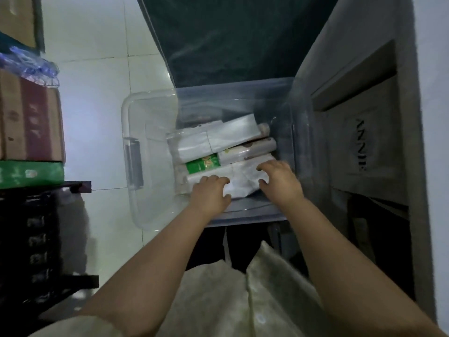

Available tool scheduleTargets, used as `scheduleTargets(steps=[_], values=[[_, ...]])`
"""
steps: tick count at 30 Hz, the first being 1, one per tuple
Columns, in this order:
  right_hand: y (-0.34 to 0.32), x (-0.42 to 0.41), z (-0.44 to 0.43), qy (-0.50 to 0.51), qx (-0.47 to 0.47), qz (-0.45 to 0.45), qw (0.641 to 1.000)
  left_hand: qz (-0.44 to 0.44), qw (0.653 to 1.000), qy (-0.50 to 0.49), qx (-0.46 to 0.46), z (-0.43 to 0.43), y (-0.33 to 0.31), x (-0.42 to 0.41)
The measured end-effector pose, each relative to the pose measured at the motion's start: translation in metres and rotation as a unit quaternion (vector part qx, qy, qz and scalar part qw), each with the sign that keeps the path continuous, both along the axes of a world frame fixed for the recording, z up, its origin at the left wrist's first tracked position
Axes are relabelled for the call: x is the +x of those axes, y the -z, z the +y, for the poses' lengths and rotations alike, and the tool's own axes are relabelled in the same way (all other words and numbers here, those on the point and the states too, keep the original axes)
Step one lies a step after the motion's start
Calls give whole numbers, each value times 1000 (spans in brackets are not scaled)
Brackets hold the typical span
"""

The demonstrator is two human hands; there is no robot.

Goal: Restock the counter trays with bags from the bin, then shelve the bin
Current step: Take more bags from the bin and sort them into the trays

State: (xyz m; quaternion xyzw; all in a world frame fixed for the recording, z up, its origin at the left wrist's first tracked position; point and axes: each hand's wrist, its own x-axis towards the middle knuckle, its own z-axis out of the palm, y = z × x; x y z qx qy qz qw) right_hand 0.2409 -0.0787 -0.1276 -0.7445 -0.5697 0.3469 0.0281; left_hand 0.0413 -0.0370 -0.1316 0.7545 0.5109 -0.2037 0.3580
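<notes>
From the head camera we look down into a clear plastic bin (136, 152) standing on a pale tiled floor (97, 76), with its right half under the shadow of a grey cabinet (364, 117). Packs of folded white bags (218, 139) lie stacked toward the bin's near right corner, one green-labelled pack (202, 164) among them. Both our arms reach in over the bin's near edge. Our left hand (210, 193) lies fingers curled on the left end of the nearest white pack (239, 183), and our right hand (279, 178) presses on its right end, fingers bent over the top. We cannot tell whether either hand has closed a grip on it. Cardboard boxes (31, 122) are stacked along the left edge of the floor, above a dark rack (36, 239).
</notes>
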Motion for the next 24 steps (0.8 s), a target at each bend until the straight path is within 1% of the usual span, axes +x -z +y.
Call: scheduleTargets(steps=[3, 6, 7, 9, 12, 16, 20, 22, 24], values=[[41, 6, 14, 30, -23, 7, 999, -3, 998, 60, -32, 13, 53, 28], [74, 11, 30, 44, -26, 1, 999, -17, 993, 73, -88, 18, 97, 54], [82, 13, 33, 41, -20, -7, 999, -18, 993, 73, -96, 16, 108, 61], [93, 18, 35, 30, -15, -26, 999, -5, 995, 67, -78, 10, 123, 70], [103, 24, 31, 18, -21, -14, 1000, 12, 998, 38, -44, 3, 131, 77], [101, 24, 27, 21, -34, -9, 999, 12, 999, 5, -43, 7, 133, 77], [93, 20, 33, 25, -7, -1, 1000, -32, 997, -46, -54, 8, 123, 83], [84, 21, 36, 16, 22, 5, 1000, -48, 997, -27, -47, 12, 112, 83], [68, 22, 37, 11, 75, 31, 997, -73, 997, -9, -17, 20, 97, 78]])
